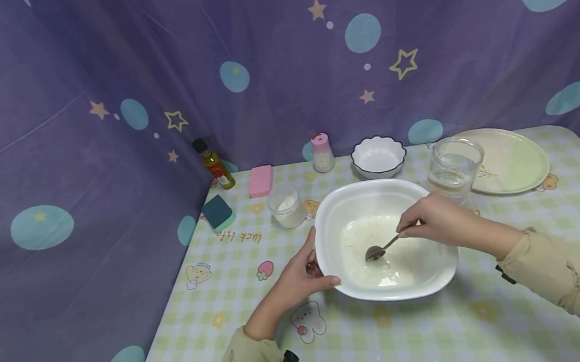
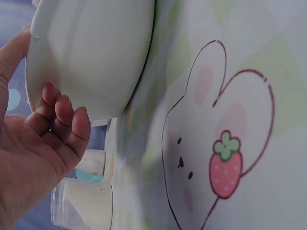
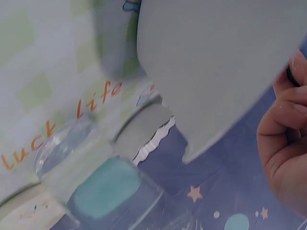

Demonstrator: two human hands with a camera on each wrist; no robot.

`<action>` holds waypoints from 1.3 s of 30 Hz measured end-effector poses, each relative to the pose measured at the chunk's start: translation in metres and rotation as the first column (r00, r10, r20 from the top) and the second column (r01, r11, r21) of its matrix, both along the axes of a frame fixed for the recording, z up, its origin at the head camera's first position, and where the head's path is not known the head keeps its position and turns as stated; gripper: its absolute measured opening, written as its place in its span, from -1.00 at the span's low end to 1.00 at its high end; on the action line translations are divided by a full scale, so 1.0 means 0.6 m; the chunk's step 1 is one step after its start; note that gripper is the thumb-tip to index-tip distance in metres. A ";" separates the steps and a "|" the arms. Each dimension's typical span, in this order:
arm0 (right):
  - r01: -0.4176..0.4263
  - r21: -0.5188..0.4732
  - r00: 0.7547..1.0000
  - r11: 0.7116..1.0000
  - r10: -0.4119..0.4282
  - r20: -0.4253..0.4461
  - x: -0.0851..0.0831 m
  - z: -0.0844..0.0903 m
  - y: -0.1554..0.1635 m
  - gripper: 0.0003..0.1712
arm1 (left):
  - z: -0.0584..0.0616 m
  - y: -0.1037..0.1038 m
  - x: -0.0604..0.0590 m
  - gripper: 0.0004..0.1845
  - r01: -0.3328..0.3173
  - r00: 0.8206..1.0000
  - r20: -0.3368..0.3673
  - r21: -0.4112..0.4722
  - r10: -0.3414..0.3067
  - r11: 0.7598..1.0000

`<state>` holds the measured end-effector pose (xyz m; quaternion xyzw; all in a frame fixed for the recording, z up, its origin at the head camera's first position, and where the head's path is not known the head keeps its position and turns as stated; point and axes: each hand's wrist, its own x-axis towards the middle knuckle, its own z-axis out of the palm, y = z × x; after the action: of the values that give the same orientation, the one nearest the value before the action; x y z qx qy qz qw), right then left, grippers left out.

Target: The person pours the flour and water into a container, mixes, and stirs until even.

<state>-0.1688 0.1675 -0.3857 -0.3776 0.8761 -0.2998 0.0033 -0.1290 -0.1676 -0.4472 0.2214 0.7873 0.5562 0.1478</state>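
A white basin (image 1: 367, 199) with rounded corners stands on the checked tablecloth, a shallow layer of cloudy, whitish liquid (image 1: 362, 274) in it. My left hand (image 1: 296, 276) grips its left side: the thumb lies at the rim, and in the left wrist view the other fingers curl against the outer wall. Over the basin, my right hand (image 1: 434, 221) pinches the handle of a small dark spoon (image 1: 374, 253), whose bowl is down at the liquid. The basin's wall (image 3: 216, 62) hides the spoon's head in the right wrist view.
Behind the basin stand a scalloped white bowl (image 1: 379, 157), a pink-topped shaker (image 1: 323, 157) and a clear container of water (image 1: 453, 175), which overlaps a pale green plate (image 1: 516, 159). Leftward are a jar of white powder (image 1: 287, 208), a pink block (image 1: 261, 181), a green sponge (image 1: 219, 213) and an oil bottle (image 1: 217, 169).
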 end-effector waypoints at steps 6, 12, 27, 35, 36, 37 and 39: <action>0.022 -0.038 0.998 0.999 -0.024 -0.051 -0.008 -0.014 -0.031 -0.92 | 0.001 0.000 0.000 0.20 0.000 1.000 -0.003 -0.003 0.000 1.000; 0.061 -0.060 0.991 0.996 -0.067 -0.117 -0.012 -0.027 -0.055 -0.93 | 0.003 0.000 0.001 0.20 0.008 1.000 -0.006 0.001 -0.008 1.000; 0.213 -0.057 0.956 0.975 -0.220 -0.194 -0.036 -0.030 -0.038 -0.95 | 0.015 0.003 0.005 0.19 0.004 0.999 0.037 -0.005 -0.003 1.000; 0.234 0.025 0.958 0.972 -0.226 -0.176 -0.037 -0.015 -0.004 -0.93 | 0.052 0.009 0.018 0.16 0.008 0.998 0.057 0.010 -0.008 1.000; 0.233 0.036 0.959 0.972 -0.223 -0.177 -0.036 -0.012 0.001 -0.93 | 0.053 0.009 0.019 0.15 0.007 0.998 0.058 0.011 -0.008 1.000; 0.234 0.047 0.958 0.971 -0.223 -0.179 -0.035 -0.009 0.006 -0.92 | 0.053 0.009 0.019 0.15 0.008 0.998 0.059 0.013 -0.008 1.000; 0.228 0.064 0.958 0.972 -0.212 -0.192 -0.033 -0.003 0.016 -0.91 | 0.054 0.009 0.019 0.16 0.007 0.998 0.061 0.008 -0.007 1.000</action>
<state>-0.1888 0.1769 -0.3873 -0.3032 0.9213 -0.2244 -0.0945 -0.1174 -0.1620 -0.4150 0.2077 0.7794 0.5653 0.1727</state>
